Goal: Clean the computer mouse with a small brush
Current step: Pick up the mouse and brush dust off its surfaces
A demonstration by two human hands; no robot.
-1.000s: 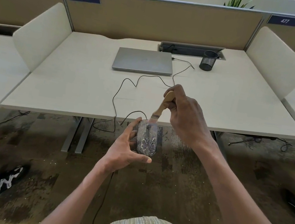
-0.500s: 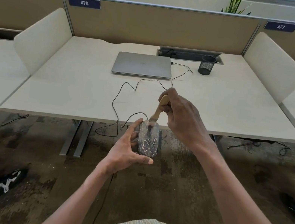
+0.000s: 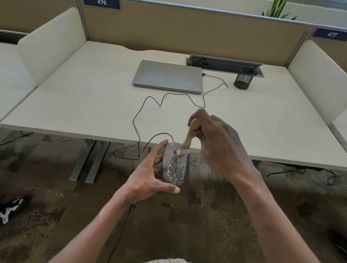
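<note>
1. Since a second ago your brush point(image 3: 189, 137) has slid from the middle of the mouse point(image 3: 174, 163) toward its far end, and its bristles now sit by the scroll-wheel slot; your view has also tipped down a little, so the desk point(image 3: 94, 103) sits lower in frame.
2. Your left hand point(image 3: 148, 176) cradles the mouse from its left side, thumb across the near end, fingers wrapped behind. You hold it in the air just past the near desk edge, above the floor.
3. Your right hand point(image 3: 214, 143) is clenched round the wooden brush handle, bristles angled down and touching the mouse's top.
4. To do this stroke well, I'd keep the mouse steady, work the bristle tips into the wheel gap and button seam with short flicks, and sweep the dust away from you rather than back over the shell.
5. Count, left to right: one mouse with one cable point(image 3: 148, 108), one brush, one closed laptop point(image 3: 169, 76), one mesh pen cup point(image 3: 244, 77).
</note>
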